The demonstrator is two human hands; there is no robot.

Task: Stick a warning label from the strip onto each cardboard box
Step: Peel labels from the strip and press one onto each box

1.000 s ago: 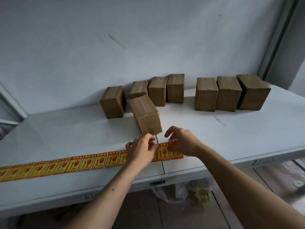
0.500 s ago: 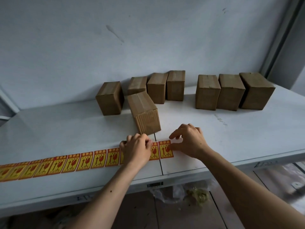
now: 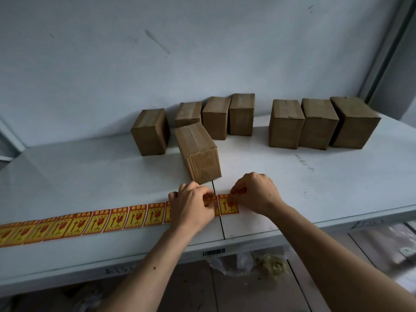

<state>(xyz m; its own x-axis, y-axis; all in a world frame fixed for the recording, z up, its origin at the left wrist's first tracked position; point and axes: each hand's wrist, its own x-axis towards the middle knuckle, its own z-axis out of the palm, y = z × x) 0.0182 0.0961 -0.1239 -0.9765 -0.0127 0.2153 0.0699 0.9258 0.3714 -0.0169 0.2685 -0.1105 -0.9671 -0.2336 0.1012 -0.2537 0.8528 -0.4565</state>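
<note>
Two bare forearms reach in from the bottom of the frame over the front edge of a pale bench [image 3: 315,194]. A long strip of red and yellow warning labels [image 3: 90,224] lies flat along the front of it, running from the left edge of the frame to just right of centre. The left hand [image 3: 191,208] presses down on the strip near its right end, fingers curled over it. The right hand [image 3: 256,194] has its grip narrowed to a pinch at the top corner of the end label [image 3: 227,207], thumb and fingertips together. This looks like the peeling step: the end label is being started off its backing. Just beyond the hands, at centre frame, one cardboard box [image 3: 198,152] sits angled and apart from the others. Farther back, seven more boxes stand in a loose row against the wall [image 3: 202,52]. No box shows a label. The next move likely calls for peeling the label free cleanly and pressing it onto the near box.
</note>
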